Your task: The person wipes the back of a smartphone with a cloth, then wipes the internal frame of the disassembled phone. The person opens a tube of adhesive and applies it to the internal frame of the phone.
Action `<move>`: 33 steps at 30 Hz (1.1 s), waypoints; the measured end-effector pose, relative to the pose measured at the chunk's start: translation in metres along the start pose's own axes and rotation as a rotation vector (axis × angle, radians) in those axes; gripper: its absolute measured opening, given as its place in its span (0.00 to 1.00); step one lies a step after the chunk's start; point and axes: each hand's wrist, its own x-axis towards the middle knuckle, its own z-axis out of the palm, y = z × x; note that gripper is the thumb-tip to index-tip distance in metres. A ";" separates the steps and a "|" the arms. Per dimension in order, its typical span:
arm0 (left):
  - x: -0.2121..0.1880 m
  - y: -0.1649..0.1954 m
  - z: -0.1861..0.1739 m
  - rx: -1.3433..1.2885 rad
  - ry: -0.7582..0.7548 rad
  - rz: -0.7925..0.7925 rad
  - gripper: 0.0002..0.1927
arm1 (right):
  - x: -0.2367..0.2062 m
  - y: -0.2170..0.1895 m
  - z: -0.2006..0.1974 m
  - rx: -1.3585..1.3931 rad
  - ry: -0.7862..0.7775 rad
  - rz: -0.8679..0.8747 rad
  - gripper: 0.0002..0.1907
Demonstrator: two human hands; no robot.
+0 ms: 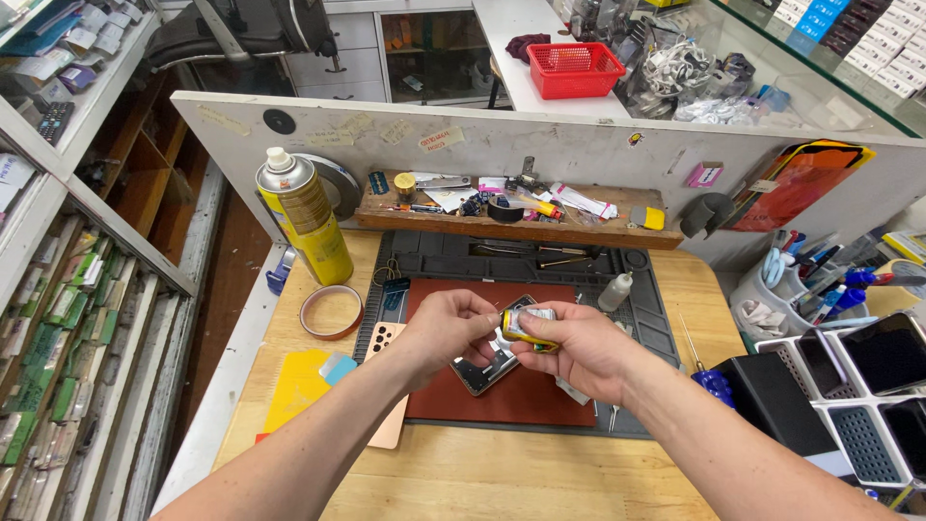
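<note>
The wooden worktop is seen from above, and on it a dark repair mat with a red-brown pad is laid out. At the far left of the mat a tall yellow spray can is stood upright, a roll of tape is left lying just in front of it, and a small white dropper bottle is parked at the mat's right. An opened phone is rested on the pad, directly beneath the hands. Above it, a small crumpled tube, yellow with a silvery, squeezed-flat upper part, is gripped in the right hand, fingers clenched around its body. Its end is pinched by the fingertips of the left hand, closed on the tip; whether a cap is being turned cannot be made out. A risk is judged here: the tube is held right over the open phone, so if it is squeezed too hard by that tight right grip, its contents could be spilled onto the phone or the pad. The soft, already creased metal could also be split at a fold and leaked over the fingers.
</note>
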 end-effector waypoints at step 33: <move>0.004 -0.014 0.008 -0.609 -0.090 -0.099 0.11 | -0.020 0.002 0.017 -0.132 0.195 -0.229 0.14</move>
